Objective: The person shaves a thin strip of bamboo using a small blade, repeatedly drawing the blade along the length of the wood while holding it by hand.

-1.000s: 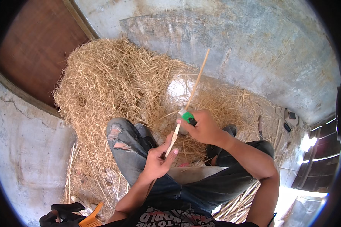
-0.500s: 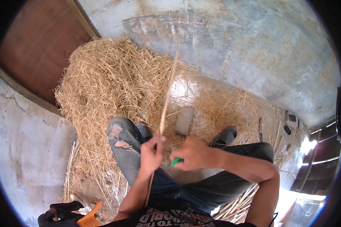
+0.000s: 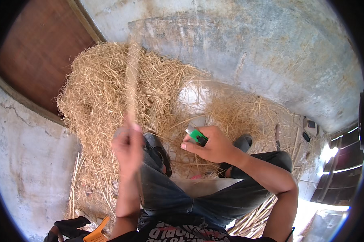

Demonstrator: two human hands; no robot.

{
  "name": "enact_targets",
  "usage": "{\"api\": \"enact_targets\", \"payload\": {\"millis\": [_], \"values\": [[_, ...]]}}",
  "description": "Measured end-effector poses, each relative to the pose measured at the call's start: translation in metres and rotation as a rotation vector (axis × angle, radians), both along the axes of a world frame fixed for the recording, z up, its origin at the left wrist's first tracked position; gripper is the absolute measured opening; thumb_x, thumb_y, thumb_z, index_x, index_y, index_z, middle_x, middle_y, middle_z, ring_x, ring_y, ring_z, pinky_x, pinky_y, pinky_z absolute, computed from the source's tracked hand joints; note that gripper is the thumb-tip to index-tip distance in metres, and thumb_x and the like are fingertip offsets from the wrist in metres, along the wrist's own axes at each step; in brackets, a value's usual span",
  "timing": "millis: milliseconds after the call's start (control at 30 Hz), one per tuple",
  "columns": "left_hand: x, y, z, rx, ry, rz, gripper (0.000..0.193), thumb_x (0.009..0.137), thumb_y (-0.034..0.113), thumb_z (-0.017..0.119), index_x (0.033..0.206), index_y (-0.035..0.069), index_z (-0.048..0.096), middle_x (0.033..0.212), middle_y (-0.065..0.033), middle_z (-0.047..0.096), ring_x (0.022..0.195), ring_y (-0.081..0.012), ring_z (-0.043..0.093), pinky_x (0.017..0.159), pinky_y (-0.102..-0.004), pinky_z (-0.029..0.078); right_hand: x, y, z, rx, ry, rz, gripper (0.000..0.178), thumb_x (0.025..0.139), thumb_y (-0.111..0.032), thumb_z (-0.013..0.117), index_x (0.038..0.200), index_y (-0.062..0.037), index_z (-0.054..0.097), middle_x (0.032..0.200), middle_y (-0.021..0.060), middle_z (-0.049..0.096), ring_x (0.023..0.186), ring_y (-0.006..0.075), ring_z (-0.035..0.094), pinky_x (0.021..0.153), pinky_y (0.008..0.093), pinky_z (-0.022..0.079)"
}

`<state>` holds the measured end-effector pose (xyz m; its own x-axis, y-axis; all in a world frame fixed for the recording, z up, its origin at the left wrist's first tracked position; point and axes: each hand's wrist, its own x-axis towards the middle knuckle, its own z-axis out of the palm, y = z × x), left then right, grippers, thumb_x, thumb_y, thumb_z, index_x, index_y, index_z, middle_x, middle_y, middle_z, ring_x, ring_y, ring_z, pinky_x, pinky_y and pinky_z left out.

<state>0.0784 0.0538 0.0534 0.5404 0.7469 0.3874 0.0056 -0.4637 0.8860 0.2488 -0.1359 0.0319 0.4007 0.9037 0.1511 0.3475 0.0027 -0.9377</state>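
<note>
In my left hand (image 3: 126, 149) a long, pale, thin strip (image 3: 132, 82), which looks like split bamboo, stands up and away from me. It is smeared by motion, and its lower end runs down along my left forearm. My right hand (image 3: 216, 146) is closed around a green box cutter (image 3: 198, 136) with a short metal blade pointing up and left. A gap separates the cutter from the strip. Both hands are over my bent legs, the left above the left knee and the right between the knees.
A big heap of dry shavings (image 3: 105, 80) lies ahead on the left, against a wall (image 3: 246, 44). Bundled sticks (image 3: 252, 215) are at lower right. A grey stone block (image 3: 197, 121) is between my feet. An orange plastic object (image 3: 97, 230) sits at lower left.
My left hand has swung left with the strip, away from the cutter. My right hand has risen slightly and turned, so the cutter and its blade now show plainly.
</note>
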Motion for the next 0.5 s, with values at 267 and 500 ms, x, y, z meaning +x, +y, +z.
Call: {"api": "enact_targets", "payload": {"millis": [267, 500], "values": [[0.014, 0.037, 0.145, 0.354, -0.748, 0.531, 0.033, 0.103, 0.034, 0.054, 0.115, 0.006, 0.067, 0.067, 0.0026, 0.053, 0.062, -0.0074, 0.049, 0.054, -0.0236, 0.038, -0.007, 0.004, 0.016, 0.002, 0.099, 0.264, 0.027, 0.091, -0.026, 0.074, 0.102, -0.0011, 0.073, 0.068, 0.0022, 0.065, 0.06, 0.0057, 0.054, 0.055, 0.0267, 0.041], [0.064, -0.042, -0.017, -0.257, -0.37, -0.203, 0.035, 0.104, 0.037, 0.05, 0.109, 0.005, 0.063, 0.12, -0.0135, 0.068, 0.115, -0.0222, 0.062, 0.089, -0.0357, 0.049, 0.0, 0.006, 0.013, -0.06, 0.702, -0.02, 0.046, 0.097, -0.037, 0.063, 0.125, -0.0011, 0.059, 0.089, 0.0064, 0.07, 0.053, 0.0044, 0.051, 0.048, 0.0264, 0.041]]}}
